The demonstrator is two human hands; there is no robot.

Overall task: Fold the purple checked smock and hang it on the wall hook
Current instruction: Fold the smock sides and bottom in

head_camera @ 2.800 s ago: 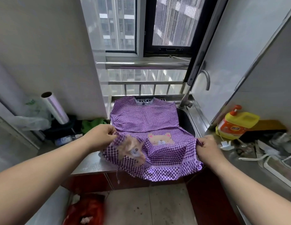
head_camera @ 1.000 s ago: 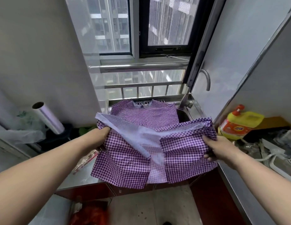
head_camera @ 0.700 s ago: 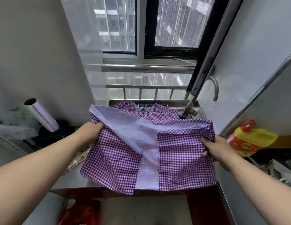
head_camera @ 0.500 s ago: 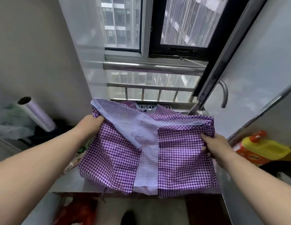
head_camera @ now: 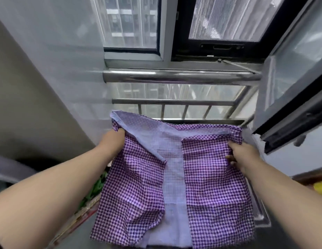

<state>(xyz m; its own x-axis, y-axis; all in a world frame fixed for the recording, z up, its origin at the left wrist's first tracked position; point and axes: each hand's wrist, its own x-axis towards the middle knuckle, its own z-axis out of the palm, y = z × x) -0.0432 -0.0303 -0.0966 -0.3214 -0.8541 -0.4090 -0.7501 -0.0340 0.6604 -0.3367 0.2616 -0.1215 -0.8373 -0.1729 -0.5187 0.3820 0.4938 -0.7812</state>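
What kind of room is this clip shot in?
Probably a narrow high-rise kitchen or utility balcony: a steel guard rail across the window, apartment blocks outside, a steel counter beneath the smock.

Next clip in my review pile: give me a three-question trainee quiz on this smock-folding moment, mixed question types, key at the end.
1. True or false: the purple checked smock lies flat on the counter, untouched.
2. Multiple choice: what shows down the middle of the smock, between the two checked panels? A) a paler strip of fabric B) a zip C) a row of buttons
3. Short answer: what is each hand doing?

Key
1. False. It is held up in front of the metal rail.
2. A.
3. The left hand grips the smock's upper left edge and the right hand grips its upper right edge, fingers curled into the cloth.
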